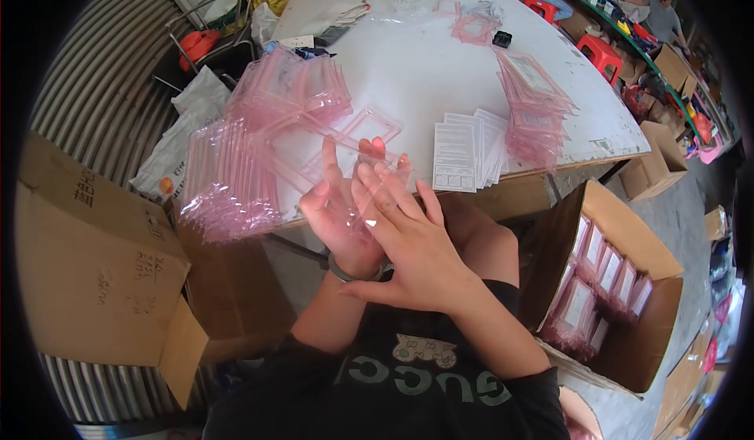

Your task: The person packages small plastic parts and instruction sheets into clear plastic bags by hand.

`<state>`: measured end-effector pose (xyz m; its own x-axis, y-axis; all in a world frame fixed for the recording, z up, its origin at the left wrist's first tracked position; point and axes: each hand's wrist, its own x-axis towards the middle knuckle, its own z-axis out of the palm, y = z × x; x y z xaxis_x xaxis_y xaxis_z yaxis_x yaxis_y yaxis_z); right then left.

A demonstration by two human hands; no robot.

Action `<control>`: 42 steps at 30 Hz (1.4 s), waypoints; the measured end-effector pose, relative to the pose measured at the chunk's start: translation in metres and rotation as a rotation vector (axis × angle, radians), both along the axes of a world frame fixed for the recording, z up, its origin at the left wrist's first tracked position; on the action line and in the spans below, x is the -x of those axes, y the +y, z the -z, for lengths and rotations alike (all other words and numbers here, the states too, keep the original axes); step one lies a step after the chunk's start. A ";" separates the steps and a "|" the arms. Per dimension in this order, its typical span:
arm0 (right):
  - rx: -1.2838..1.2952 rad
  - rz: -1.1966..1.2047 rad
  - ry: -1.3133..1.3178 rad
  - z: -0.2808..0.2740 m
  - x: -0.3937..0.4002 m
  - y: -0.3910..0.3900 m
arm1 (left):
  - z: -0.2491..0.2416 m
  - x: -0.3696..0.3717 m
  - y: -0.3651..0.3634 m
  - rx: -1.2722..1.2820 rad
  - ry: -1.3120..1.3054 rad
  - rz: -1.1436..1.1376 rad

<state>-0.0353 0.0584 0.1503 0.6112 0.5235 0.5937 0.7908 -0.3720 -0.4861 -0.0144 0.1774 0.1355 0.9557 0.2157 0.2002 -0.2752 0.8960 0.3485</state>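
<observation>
Just past the table's near edge, my left hand (pixel 336 218) is turned palm up, wearing a bracelet at the wrist. It holds a clear plastic case (pixel 363 208) with pinkish edges, partly hidden by my fingers. Across the case lies my right hand (pixel 420 243), palm down with its fingers stretched out. Left of my hands stand stacks of pink-tinted clear plastic cases (pixel 228 173), with more piled behind them (pixel 294 86). One loose case (pixel 373 126) rests flat on the table beyond my fingertips. To the right, printed white cards (pixel 455 153) lie fanned out.
A stack of cases with cards inside (pixel 536 102) stands at the white table's (pixel 424 71) right side. On the floor at right, an open carton (pixel 652 346) holds filled packs. Large cardboard boxes (pixel 94 259) stand at left. Two people work at a far green-edged bench (pixel 636 31).
</observation>
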 end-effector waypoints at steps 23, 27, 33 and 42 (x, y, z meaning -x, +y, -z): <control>0.172 -0.010 0.051 0.003 -0.020 0.006 | 0.010 -0.015 0.010 -0.256 -0.052 0.031; 0.110 -0.003 -0.082 0.008 -0.027 0.011 | 0.015 -0.018 0.011 -0.127 -0.114 0.165; 0.043 -0.074 -0.024 0.004 -0.030 0.010 | 0.011 -0.020 0.021 -0.108 -0.140 0.250; 0.041 -0.046 -0.047 0.005 -0.034 0.011 | 0.017 -0.019 0.024 -0.174 -0.174 0.151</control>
